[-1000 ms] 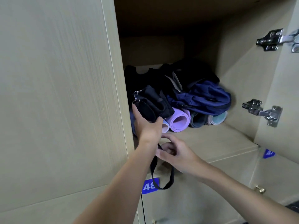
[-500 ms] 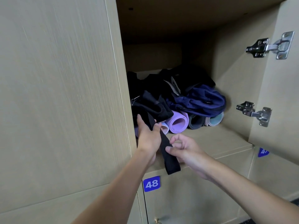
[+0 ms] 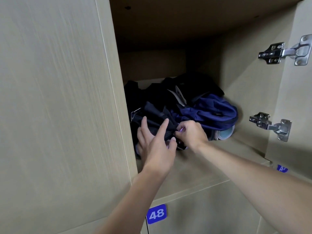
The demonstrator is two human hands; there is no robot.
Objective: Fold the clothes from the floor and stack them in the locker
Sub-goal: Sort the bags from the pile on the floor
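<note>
Inside the open wooden locker (image 3: 194,173) lies a heap of dark clothes: a black bundle (image 3: 155,114) at the front left, more black cloth (image 3: 190,83) behind, and a navy blue garment (image 3: 211,114) on the right. My left hand (image 3: 155,144) reaches in with fingers spread and straight, pressing against the black bundle's front. My right hand (image 3: 190,132) has its fingers curled, pinching black fabric or a strap at the bundle's right edge. Rolled items under the heap are mostly hidden; a pale teal roll end (image 3: 225,134) shows at the right.
The locker's side panel (image 3: 59,98) fills the left. Its open door (image 3: 293,92) stands at the right with two metal hinges (image 3: 285,51) (image 3: 270,124). Below, a shut locker carries a blue tag 48 (image 3: 156,213). Bare shelf lies in front of the heap.
The black strap that hung over the shelf edge has been pushed up into the locker. Both hands moved forward and up to the black bundle; my left hand opened its fingers.
</note>
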